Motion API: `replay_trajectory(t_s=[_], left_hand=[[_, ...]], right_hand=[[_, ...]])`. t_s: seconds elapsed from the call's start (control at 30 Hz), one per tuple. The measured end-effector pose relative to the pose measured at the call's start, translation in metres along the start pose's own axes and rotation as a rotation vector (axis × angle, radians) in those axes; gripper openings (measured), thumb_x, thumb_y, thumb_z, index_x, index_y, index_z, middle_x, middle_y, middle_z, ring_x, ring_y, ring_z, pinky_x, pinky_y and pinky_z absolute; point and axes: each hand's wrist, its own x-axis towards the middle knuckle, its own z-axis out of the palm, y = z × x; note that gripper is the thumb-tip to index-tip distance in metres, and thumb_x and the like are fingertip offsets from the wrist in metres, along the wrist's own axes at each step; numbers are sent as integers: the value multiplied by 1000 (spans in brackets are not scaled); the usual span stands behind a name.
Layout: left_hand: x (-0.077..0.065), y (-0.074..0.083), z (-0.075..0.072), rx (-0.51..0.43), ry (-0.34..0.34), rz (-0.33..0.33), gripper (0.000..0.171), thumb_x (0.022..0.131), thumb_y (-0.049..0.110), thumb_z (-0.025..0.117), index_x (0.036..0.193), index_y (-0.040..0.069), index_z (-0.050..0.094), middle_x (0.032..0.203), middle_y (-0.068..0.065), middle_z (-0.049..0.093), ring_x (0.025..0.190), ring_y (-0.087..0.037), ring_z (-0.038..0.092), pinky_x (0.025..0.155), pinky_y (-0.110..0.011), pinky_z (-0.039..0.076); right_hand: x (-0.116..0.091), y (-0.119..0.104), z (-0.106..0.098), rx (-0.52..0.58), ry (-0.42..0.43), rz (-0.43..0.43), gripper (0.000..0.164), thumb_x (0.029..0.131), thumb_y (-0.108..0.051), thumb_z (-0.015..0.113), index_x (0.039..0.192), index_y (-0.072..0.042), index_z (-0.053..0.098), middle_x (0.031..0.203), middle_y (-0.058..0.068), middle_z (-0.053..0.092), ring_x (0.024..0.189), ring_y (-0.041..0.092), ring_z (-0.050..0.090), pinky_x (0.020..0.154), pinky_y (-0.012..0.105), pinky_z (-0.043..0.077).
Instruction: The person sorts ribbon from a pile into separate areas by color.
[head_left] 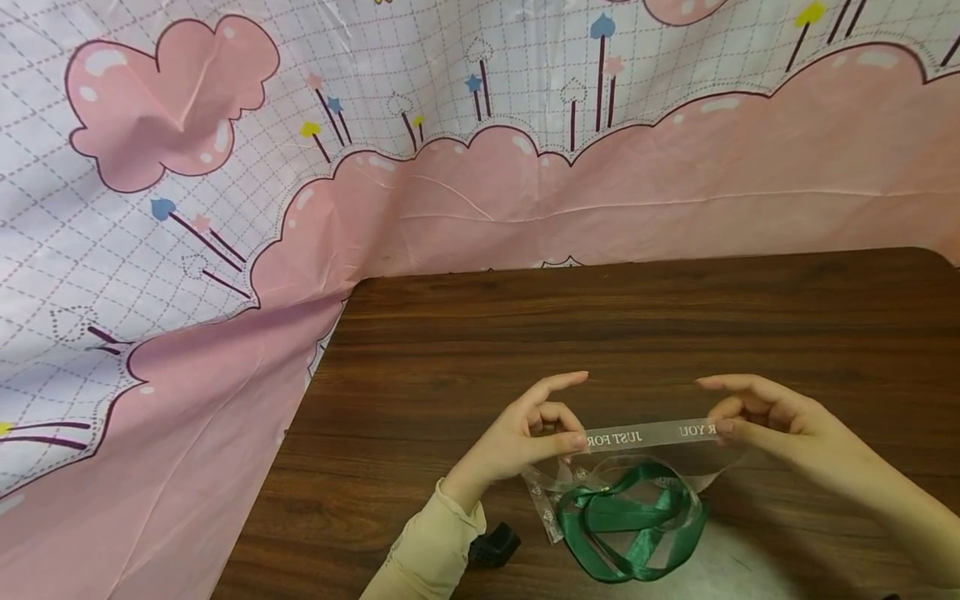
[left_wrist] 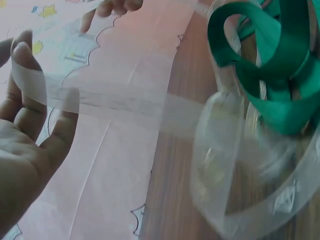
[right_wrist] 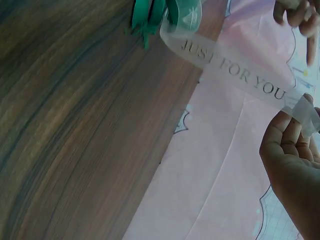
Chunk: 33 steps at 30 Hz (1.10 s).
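Observation:
A sheer white ribbon (head_left: 652, 435) printed "JUST FOR YOU" is stretched between both hands above the table; its lettering reads mirrored in the head view. My left hand (head_left: 528, 429) pinches one end of the span between thumb and fingers, index finger extended. At the other end my right hand (head_left: 772, 417) pinches it the same way. More of the sheer ribbon hangs down in loops, seen in the left wrist view beside the left hand (left_wrist: 37, 115). Just below the hands lies a loose coil of green satin ribbon (head_left: 682, 546), overlapped by sheer loops.
A small black object (head_left: 495, 546) lies by the left sleeve. The dark wooden table (head_left: 450, 333) has its far edge against a pink and white patterned cloth (head_left: 637, 200), which also hangs along the left side.

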Motion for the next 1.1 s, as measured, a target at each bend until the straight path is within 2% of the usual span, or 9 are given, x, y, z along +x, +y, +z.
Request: replay_trajectory(t_s=[0.07,0.13,0.37,0.47,0.63,0.8,0.87,1.03,1.1], left_hand=[[-2,0,-5,-1,2,-3,63,91,6,57,146,17,27,92,-36,57,70,-6,59,57,-32,52],[-5,0,-10,-2,9,-10,64,91,6,58,146,17,27,92,-34,57,68,-4,57,56,-25,48],[-11,1,-24,-17,95,-86,65,89,14,63,144,20,31,89,0,62,66,-8,54,58,-29,47],[-13,0,-30,-14,143,-123,64,88,19,65,144,23,32,88,5,63,67,-7,55,56,-28,46],[-16,-3,-40,19,191,-163,62,88,22,65,142,25,35,86,7,63,70,-8,56,58,-24,44],[-21,-5,-50,13,218,-168,62,88,23,65,142,21,35,85,8,63,77,-7,59,65,-23,46],[-23,-6,-53,8,232,-167,62,88,21,64,142,19,34,85,8,63,76,-8,59,65,-22,46],[-27,-7,-59,-1,260,-175,60,89,14,62,142,16,34,85,8,62,74,-8,54,65,-21,45],[-29,-8,-62,5,268,-179,60,89,12,62,142,15,34,84,8,62,73,-7,53,65,-21,45]], right_hand=[[-2,0,-4,-22,17,26,46,92,8,47,136,1,38,97,1,66,85,10,62,67,25,52],[-4,-1,-8,-50,40,70,45,93,4,49,137,-2,39,97,0,66,86,11,63,68,25,53],[-13,6,-23,-117,94,123,49,92,5,50,138,-3,38,99,1,66,88,10,65,72,19,53],[-17,11,-29,-130,120,136,49,91,6,50,138,-3,39,99,0,66,88,9,65,73,17,52],[-23,18,-39,-133,158,171,49,91,7,50,138,-3,39,99,-2,66,87,8,65,73,14,50],[-30,27,-48,-135,190,214,50,91,7,51,139,-4,39,101,-6,67,87,5,66,72,12,49],[-32,32,-51,-151,197,202,51,90,8,50,138,-3,38,101,-6,68,88,4,66,72,13,50],[-36,40,-57,-202,226,242,50,91,5,51,138,-6,39,100,-10,66,87,-1,63,69,11,47],[-38,43,-59,-188,239,259,50,91,5,51,138,-6,39,100,-11,66,87,-1,62,67,12,48]])
